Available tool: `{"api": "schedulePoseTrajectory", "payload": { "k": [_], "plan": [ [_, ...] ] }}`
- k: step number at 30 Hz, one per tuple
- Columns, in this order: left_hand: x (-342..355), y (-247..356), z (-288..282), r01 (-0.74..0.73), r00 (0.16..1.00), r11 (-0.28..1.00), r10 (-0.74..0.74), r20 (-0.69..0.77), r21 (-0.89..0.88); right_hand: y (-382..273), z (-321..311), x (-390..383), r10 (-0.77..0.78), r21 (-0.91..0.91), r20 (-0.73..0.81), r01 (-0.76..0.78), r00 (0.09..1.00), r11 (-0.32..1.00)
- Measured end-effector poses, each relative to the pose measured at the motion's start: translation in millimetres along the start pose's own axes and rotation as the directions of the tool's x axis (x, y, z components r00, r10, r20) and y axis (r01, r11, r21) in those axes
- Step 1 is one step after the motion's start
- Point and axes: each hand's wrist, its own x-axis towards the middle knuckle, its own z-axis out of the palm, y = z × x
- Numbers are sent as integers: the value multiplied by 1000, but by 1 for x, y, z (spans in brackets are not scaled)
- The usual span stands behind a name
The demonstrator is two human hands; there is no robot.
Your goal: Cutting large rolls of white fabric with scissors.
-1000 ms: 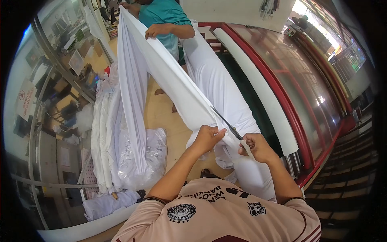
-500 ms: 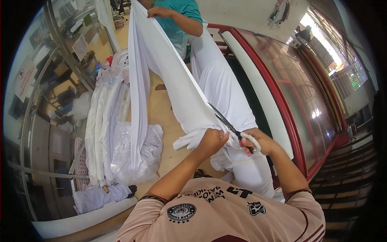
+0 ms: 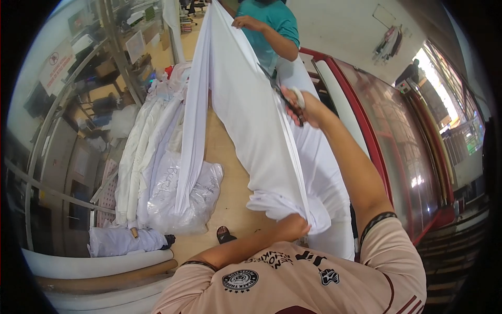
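Note:
A long white fabric sheet [image 3: 251,125] stretches from the far side toward my body, its near end bunched in loose folds. My left hand [image 3: 294,227] is closed on the gathered near end, close to my chest. Reaching well forward, my right hand [image 3: 308,109] grips large dark scissors [image 3: 285,97] with pale wrapping around a handle loop. The scissors' blades point away from me and lie along the fabric's right edge; their tips are partly hidden. Across from me a person in a teal shirt [image 3: 274,26] holds the far part of the fabric with a hand [image 3: 249,23].
Tall white fabric rolls [image 3: 137,167] lean at the left beside a clear plastic-wrapped bundle [image 3: 183,204]. More rolls [image 3: 104,261] lie at the lower left. A red-framed machine or rack [image 3: 361,99] runs along the right, with white material [image 3: 329,209] beside it.
My right hand has moved far forward along the fabric with the scissors. My left hand has come back closer to my chest, still gripping fabric. The view has shifted slightly.

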Motion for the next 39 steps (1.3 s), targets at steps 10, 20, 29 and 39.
{"api": "schedulePoseTrajectory", "payload": {
  "k": [10, 20, 29, 39],
  "plan": [
    [-20, -7, 33, -78, 824, 990, 133, 550, -121, -137, 23, 152, -184, -391, -405, 13, 896, 920],
    [-27, -18, 30, -19, 890, 986, 92, 446, -165, -41, 8, 160, -503, -822, -521, -247, 690, 513],
    [-38, -71, 5, 525, 685, 654, -705, -186, -544, 41, -76, 57, -327, -334, -447, 184, 832, 925],
    [41, -35, -71, 120, 448, 940, -340, -827, -321, 77, -110, -249, -256, -208, -666, 154, 701, 966]
  ]
}}
